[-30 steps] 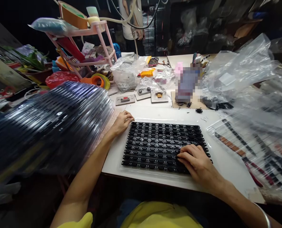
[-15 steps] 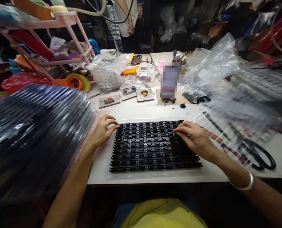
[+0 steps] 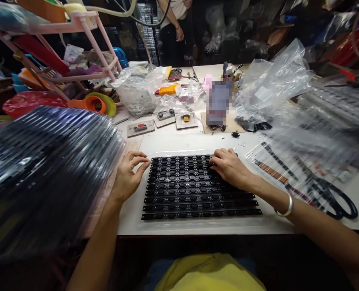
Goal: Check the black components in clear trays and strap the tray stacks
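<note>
Several long black circuit board strips [image 3: 183, 190], set with rows of small black connectors, lie side by side in a shallow clear plastic tray [image 3: 140, 224]. My left hand [image 3: 127, 178] is by the upper left corner of the strips, thumb and forefinger curved with a small gap, nothing visible between them. Over the upper right part of the strips is my right hand [image 3: 230, 169]. Its fingers are bent and pressed together against the top strips; the hand hides whatever its fingertips hold.
On the left, a tall pile of plastic-wrapped strips [image 3: 46, 161] borders the work surface [image 3: 173, 141]. Further back are small fixture blocks [image 3: 140, 127], a blurred-out upright object [image 3: 218, 103] and clear bags [image 3: 273, 89]. Black-handled scissors [image 3: 333, 198] lie under plastic at right. Another person [image 3: 175, 28] stands behind.
My right hand has moved left along the top strips, its fingers more curled. My left fingertips have drawn slightly away from the strip ends. The view has shifted a little.
</note>
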A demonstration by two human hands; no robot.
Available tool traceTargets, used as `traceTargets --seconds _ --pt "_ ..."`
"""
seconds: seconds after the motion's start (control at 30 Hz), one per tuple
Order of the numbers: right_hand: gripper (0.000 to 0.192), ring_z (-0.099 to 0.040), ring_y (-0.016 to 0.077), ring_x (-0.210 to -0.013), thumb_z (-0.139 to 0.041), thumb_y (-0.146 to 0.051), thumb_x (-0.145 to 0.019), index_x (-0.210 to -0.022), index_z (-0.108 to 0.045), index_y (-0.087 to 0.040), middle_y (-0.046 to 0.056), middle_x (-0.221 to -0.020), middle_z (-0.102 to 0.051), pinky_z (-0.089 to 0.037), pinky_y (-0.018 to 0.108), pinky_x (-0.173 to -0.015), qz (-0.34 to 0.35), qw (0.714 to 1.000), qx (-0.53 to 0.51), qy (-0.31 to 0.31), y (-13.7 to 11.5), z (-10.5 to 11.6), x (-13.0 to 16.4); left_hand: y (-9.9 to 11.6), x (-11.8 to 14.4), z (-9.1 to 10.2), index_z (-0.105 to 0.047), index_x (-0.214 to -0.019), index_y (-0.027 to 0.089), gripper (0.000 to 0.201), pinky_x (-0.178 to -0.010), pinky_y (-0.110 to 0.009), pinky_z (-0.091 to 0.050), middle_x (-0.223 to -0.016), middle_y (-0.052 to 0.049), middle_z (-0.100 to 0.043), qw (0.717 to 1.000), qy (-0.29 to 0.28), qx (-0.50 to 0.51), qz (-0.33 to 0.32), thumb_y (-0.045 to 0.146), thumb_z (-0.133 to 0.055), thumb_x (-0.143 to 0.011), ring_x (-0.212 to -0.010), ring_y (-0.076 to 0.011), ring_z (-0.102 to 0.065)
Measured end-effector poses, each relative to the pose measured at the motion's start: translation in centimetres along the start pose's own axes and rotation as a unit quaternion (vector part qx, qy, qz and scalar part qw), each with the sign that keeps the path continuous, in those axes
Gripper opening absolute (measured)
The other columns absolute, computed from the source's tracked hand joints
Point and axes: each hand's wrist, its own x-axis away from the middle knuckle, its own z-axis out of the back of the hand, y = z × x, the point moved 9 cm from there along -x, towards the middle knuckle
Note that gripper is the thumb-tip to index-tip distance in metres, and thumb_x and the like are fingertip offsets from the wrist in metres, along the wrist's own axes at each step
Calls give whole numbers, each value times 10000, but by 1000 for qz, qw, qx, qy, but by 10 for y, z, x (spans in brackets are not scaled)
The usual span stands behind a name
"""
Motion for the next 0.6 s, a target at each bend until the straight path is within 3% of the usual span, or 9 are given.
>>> traceTargets --seconds 0.3,0.6 --pt "143 -502 173 -773 -515 -203 -891 -877 -643 -142 74 -876 -587 -317 316 -718 13 999 -43 16 -8 9 -7 -10 4 -5 -633 -805 178 121 -859 -337 -456 -931 -47 -597 1000 -7 21 17 262 -561 -853 -918 -172 -568" --pt "69 -489 200 -821 -567 -180 -850 -827 -613 -134 89 -894 -593 -282 319 -713 48 999 8 -17 -26 -5 -24 -13 8 -3 -646 -818 160 136 -852 -341 -456 -913 -56 -604 999 6 24 25 264 -564 -851 -898 -176 -577"
